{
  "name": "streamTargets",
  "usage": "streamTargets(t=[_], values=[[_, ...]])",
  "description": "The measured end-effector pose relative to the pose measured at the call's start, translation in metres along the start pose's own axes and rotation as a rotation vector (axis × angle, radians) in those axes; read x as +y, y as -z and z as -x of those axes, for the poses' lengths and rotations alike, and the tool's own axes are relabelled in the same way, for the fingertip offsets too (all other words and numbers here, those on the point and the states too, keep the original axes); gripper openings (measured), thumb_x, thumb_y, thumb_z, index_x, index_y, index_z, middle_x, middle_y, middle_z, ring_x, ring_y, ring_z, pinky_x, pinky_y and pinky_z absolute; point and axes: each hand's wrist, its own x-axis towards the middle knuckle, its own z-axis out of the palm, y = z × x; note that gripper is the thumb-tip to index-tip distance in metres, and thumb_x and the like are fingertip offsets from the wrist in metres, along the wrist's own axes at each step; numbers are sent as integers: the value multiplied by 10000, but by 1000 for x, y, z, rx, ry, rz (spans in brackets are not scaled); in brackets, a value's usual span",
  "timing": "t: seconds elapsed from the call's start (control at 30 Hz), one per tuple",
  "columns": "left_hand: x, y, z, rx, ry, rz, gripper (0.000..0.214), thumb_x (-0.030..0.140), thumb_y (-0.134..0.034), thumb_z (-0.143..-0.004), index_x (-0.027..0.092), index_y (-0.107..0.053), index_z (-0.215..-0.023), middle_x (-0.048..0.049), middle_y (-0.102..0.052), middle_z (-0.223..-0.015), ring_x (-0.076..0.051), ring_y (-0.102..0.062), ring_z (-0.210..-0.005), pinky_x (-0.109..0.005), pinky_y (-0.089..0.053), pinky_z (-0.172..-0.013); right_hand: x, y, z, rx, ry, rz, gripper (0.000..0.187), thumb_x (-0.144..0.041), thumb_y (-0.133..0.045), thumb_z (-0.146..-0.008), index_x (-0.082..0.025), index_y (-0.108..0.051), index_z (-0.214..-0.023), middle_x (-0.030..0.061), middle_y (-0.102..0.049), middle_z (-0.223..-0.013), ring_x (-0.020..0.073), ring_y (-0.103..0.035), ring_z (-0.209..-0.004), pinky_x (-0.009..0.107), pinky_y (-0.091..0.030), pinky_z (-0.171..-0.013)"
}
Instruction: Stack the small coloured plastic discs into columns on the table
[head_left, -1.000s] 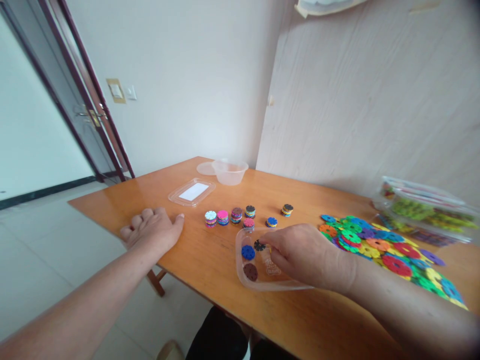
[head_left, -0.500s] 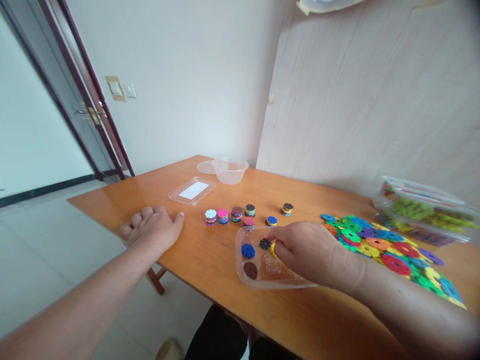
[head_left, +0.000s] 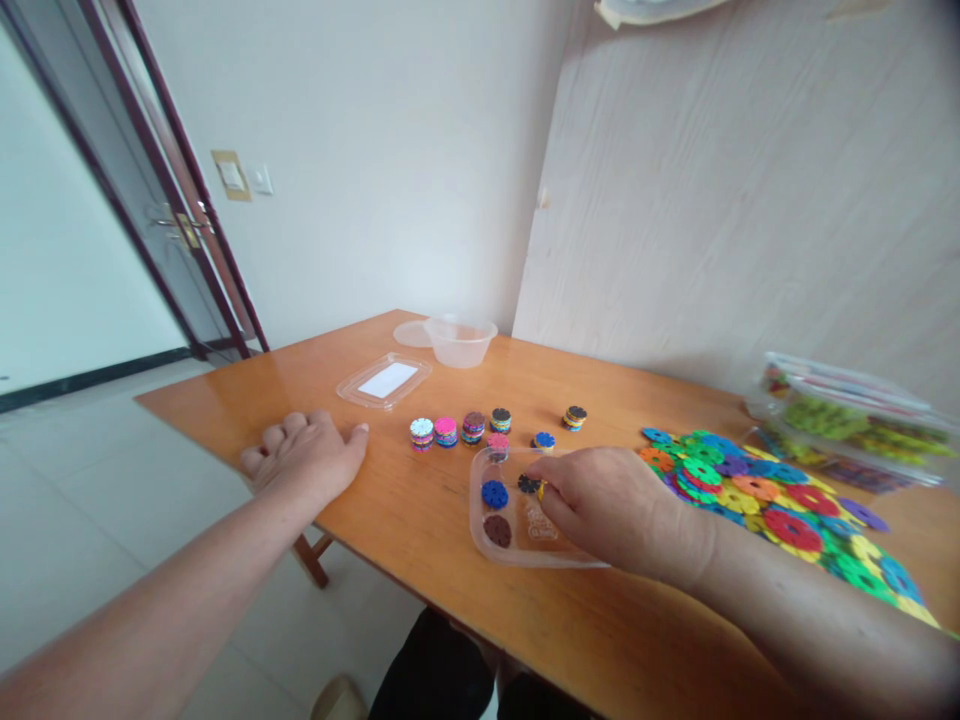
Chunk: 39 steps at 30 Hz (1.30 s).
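Palm down on the table's left part lies my left hand (head_left: 304, 450), its fingers loosely curled, thumb apart, holding nothing. My right hand (head_left: 600, 500) reaches into a clear plastic tray (head_left: 480, 545). Its thumb and index finger are bent together at a small black notched disc (head_left: 527, 484). A yellow disc (head_left: 541, 492) peeks out beneath the fingers, mostly covered. Whether a disc is pinched there is hidden. A blue disc (head_left: 494, 494) and a brown disc (head_left: 497, 532) rest at the tray's left side.
Behind the tray stand several short disc stacks, topped white (head_left: 421, 429), pink (head_left: 445, 428) and black (head_left: 575, 414) among others. Larger colourful discs (head_left: 795, 528) spread at the right, near clear boxes (head_left: 832, 415). A clear bowl (head_left: 461, 345) and a rectangular lid (head_left: 385, 382) sit farther back.
The tray has shifted slightly away from me and left with its discs. My right fingers have moved a little left, over the black disc's edge. My left hand has stayed put.
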Motion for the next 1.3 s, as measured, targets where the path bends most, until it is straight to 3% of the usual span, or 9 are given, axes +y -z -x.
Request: streamTargets(t=[0.4, 0.53, 0.7, 1.0, 1.1, 1.2, 1.3], values=[[-2, -2, -2, 14, -7, 14, 749, 672, -284, -834, 131, -615, -1233, -251, -559, -1296, -443, -471, -1208, -604, -376, -945, 8, 5, 16, 19, 5, -269, 304, -257, -463, -896, -275, -755, -976, 27, -761, -894, 195, -693, -794, 281, -444, -686], [-1, -1, -1, 15, -9, 20, 758, 676, -289, -831, 136, -596, -1267, -248, -549, -1308, -441, -464, -1219, -602, -374, -946, 15, 2, 15, 55, -33, -235, 340, -225, -462, -884, -297, -768, -1014, 24, -776, -928, 210, -707, -849, 295, -460, -735], [-2, -3, -2, 20, -7, 16, 764, 678, -284, -833, 137, -589, -1277, -247, -551, -1305, -445, -470, -1211, -604, -376, -944, 12, 5, 13, -22, 87, -163, 338, -231, -486, -893, -300, -789, -1023, 37, -786, -962, 215, -706, -876, 288, -467, -754], [-1, 0, 0, 10, -4, 3, 753, 676, -274, -838, 135, -601, -1248, -247, -557, -1285, -442, -483, -1198, -586, -391, -936, 7, 2, 3, -98, 177, -48, 364, -263, -443, -927, -276, -805, -959, 72, -786, -881, 237, -712, -789, 305, -439, -651], [0, 1, 1, 11, -5, 4, 745, 669, -283, -838, 134, -604, -1245, -244, -557, -1292, -439, -482, -1205, -592, -390, -941, 12, 2, 2, -52, 150, -145, 331, -277, -475, -911, -280, -796, -989, 55, -783, -897, 215, -702, -792, 291, -450, -679], [0, 1, 0, 2, -4, 14, 748, 669, -294, -834, 137, -594, -1266, -243, -553, -1304, -439, -477, -1216, -602, -383, -948, 27, 5, -3, 100, 43, -306, 344, -261, -489, -891, -290, -761, -1100, 17, -776, -936, 177, -684, -795, 263, -453, -698], [-1, 1, -1, -7, 3, 30, 759, 682, -295, -828, 143, -590, -1273, -249, -545, -1319, -447, -468, -1227, -609, -375, -952, 48, 7, -16, 215, -56, -374, 328, -267, -481, -891, -251, -749, -1078, 12, -758, -871, 158, -652, -744, 247, -431, -643]])
